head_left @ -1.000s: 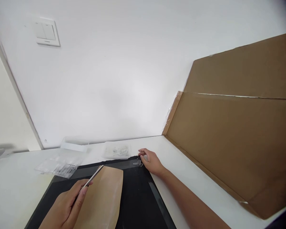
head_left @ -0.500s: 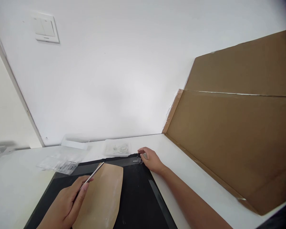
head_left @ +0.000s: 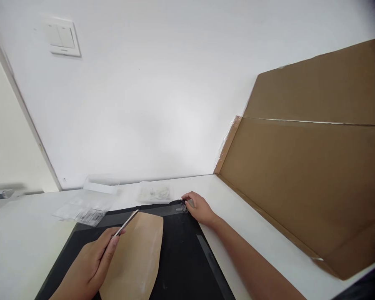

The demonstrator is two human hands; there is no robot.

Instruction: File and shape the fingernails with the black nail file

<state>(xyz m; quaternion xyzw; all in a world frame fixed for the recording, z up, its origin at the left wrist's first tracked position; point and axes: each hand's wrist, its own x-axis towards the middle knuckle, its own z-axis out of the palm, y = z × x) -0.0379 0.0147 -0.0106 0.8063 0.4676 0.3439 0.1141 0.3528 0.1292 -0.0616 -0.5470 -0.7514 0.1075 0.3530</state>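
Observation:
My left hand [head_left: 92, 260] is closed around a thin, straight metallic strip-like tool [head_left: 126, 223], which points up and to the right. Below the tool a brown paper piece [head_left: 140, 254] lies on a flat black panel [head_left: 181, 258]. At the panel's far right corner is my right hand [head_left: 201, 208], thumb and fingers curled together. A small clear plastic piece [head_left: 183, 208] lies against those fingertips; whether they grip it or the panel's corner I cannot tell.
Behind the panel stands a clear tray of small parts [head_left: 154, 193]. Clear plastic packaging [head_left: 87, 210] overlaps the panel's far left corner. A large cardboard sheet [head_left: 300, 171] leans at the right. The white wall [head_left: 162, 104] rises behind the white table [head_left: 21, 237].
The view has shifted slightly, moving things a little to the right. Both hands keep the same hold and place on the panel.

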